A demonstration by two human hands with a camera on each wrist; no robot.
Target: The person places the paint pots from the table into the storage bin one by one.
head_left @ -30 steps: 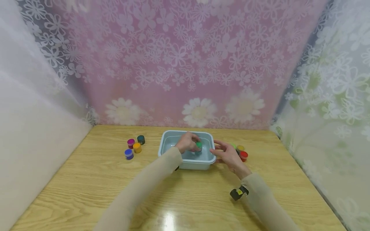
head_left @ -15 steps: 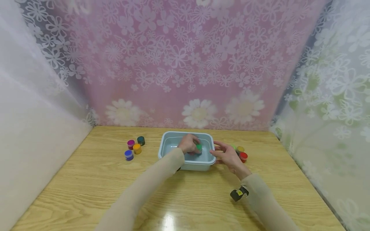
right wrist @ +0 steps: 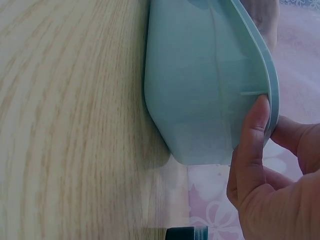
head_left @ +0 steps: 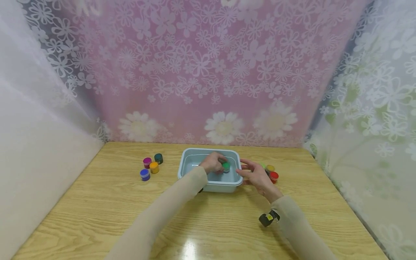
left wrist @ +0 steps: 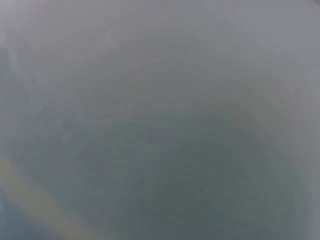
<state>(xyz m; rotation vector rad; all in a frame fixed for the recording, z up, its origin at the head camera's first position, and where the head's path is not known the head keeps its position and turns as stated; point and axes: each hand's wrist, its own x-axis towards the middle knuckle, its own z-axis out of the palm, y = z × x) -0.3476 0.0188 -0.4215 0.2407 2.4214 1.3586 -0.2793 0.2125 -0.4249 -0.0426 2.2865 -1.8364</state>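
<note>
A light blue plastic basin point(head_left: 198, 186) stands on the wooden table in the head view. My left hand point(head_left: 212, 162) reaches into it, fingers loosened at the left and back of a small green-lidded paint jar point(head_left: 226, 166) on the basin floor. Whether a fingertip still touches that jar is too small to tell. With my right hand point(head_left: 258, 177) I pinch the basin's right rim, the thumb over the edge and fingers on the outer wall; the right wrist view shows this hand point(right wrist: 265, 175) closely. The left wrist view is a grey-green blur.
Left of the basin are paint jars: purple point(head_left: 147, 162), dark green point(head_left: 158, 158), orange point(head_left: 154, 167) and blue point(head_left: 144, 174). Behind my right hand stand a red jar point(head_left: 274, 176), a yellow jar point(head_left: 270, 168) and a partly hidden light green jar point(head_left: 263, 165). Flowered curtains surround the table point(head_left: 208, 224).
My left hand has shifted slightly right and its fingers have loosened from the green-lidded jar, which now shows more fully. My right hand keeps its grip on the basin rim.
</note>
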